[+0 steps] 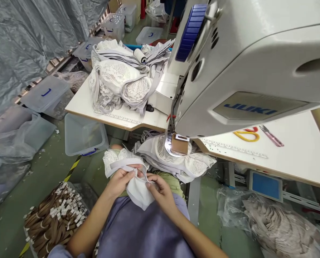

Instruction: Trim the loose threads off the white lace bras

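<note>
Over my lap I hold a white lace bra with pale grey edging, its smooth cup lining hanging between my hands. My left hand pinches the grey edging at the left of the cup. Closed on the cup's right edge is my right hand, thumb against the fingers. Part of the lace spreads to the left over my knee. Just beyond my hands, more lace bras lie in a bunch under the head of a sewing machine.
Lace bras are heaped with a thread spool on the white table. Yellow-handled scissors and thread snips lie at right. A clear bin stands left, brown strap bundles lower left, a bag of beige pieces lower right.
</note>
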Action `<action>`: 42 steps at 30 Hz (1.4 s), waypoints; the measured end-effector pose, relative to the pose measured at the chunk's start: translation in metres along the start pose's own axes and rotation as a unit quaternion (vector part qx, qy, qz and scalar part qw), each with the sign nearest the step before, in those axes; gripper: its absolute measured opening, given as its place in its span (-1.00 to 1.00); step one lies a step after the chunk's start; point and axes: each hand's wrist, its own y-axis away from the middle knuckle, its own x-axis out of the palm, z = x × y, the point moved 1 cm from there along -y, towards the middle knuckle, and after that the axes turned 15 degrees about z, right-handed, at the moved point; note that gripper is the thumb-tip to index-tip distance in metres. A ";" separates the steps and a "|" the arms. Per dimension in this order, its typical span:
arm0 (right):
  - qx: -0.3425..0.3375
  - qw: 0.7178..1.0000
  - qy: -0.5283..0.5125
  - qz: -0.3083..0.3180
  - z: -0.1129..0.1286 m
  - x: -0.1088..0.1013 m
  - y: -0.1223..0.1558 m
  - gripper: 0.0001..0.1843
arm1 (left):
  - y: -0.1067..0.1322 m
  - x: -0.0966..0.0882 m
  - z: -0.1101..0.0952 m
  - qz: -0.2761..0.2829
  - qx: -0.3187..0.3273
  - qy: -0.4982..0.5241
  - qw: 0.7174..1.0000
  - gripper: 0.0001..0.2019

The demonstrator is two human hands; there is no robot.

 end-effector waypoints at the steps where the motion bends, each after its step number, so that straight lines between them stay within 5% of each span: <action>1: 0.003 1.000 -0.008 -0.003 0.002 0.001 0.000 -0.85 | 0.000 0.002 -0.001 0.004 0.000 0.039 0.999 -0.60; 6: 0.020 0.999 -0.044 -0.009 0.013 0.002 0.002 -0.79 | -0.001 0.005 -0.005 0.002 0.005 0.162 0.987 -0.59; 11: 0.034 0.997 -0.072 -0.004 0.024 0.003 0.005 -0.73 | -0.001 0.007 -0.004 0.009 -0.012 0.156 0.988 -0.59; 15: 0.017 0.997 -0.079 0.001 0.026 0.006 0.007 -0.73 | -0.002 0.009 -0.014 -0.103 0.018 -0.084 0.991 -0.66; 17: 0.009 0.998 -0.067 -0.002 0.022 0.007 0.007 -0.76 | -0.004 0.006 -0.022 -0.190 0.061 -0.258 0.945 -0.68; 19: 0.014 0.999 -0.034 0.007 0.017 0.006 0.005 -0.78 | -0.006 0.003 -0.028 -0.223 0.071 -0.291 0.928 -0.66; 22: 0.008 0.998 0.064 0.023 0.011 0.001 0.000 -0.84 | -0.009 0.000 -0.031 -0.207 0.047 -0.181 0.960 -0.59; 26: -0.104 0.962 0.246 -0.053 0.024 -0.009 -0.010 -0.77 | -0.006 0.010 -0.036 -0.198 0.038 -0.084 0.976 -0.55; 28: -0.141 0.948 0.283 -0.042 0.039 -0.010 -0.017 -0.81 | -0.002 0.019 -0.038 -0.182 0.037 -0.073 0.980 -0.55; 33: -0.172 0.950 0.261 0.002 0.073 -0.004 -0.036 -0.70 | 0.006 0.034 -0.038 -0.160 0.028 -0.158 0.974 -0.64; 36: -0.189 0.951 0.246 0.001 0.078 -0.002 -0.042 -0.85 | 0.008 0.038 -0.037 -0.153 0.022 -0.194 0.969 -0.67; 42: -0.176 0.967 0.175 -0.054 0.072 -0.014 -0.037 -0.86 | 0.003 0.048 -0.037 -0.146 0.018 -0.069 0.987 -0.57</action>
